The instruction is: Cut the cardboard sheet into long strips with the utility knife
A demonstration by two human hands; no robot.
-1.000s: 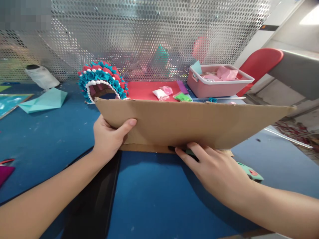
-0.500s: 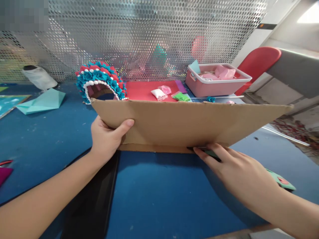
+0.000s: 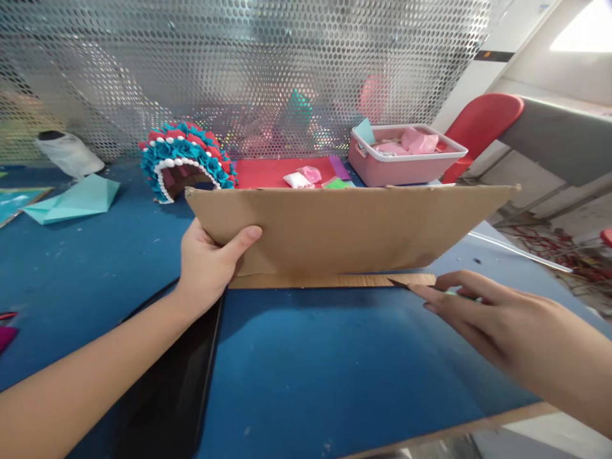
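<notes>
A brown cardboard sheet (image 3: pixel 344 226) tilts up from the table, with a narrow cardboard strip (image 3: pixel 296 280) along its lower edge. My left hand (image 3: pixel 210 258) is closed on the sheet's left end, thumb on the near face and the other fingers hidden behind. My right hand (image 3: pixel 497 315) grips a utility knife (image 3: pixel 398 283), its dark blade tip lying over the strip's right half. Most of the knife's handle is hidden by my fingers. At the strip's right part the surface looks ridged and torn.
A black flat panel (image 3: pixel 167 382) lies under my left forearm on the blue table (image 3: pixel 306 382). Behind the cardboard stand a blue-and-red flowered arch (image 3: pixel 186 150) and a pink basket (image 3: pixel 406 162). Folded light-blue paper (image 3: pixel 79 197) lies left; a white stick (image 3: pixel 521 252) lies right.
My right hand has moved right with the knife, and its blade now shows. A gap has appeared between the sheet and the strip on the right. My left hand keeps its hold.
</notes>
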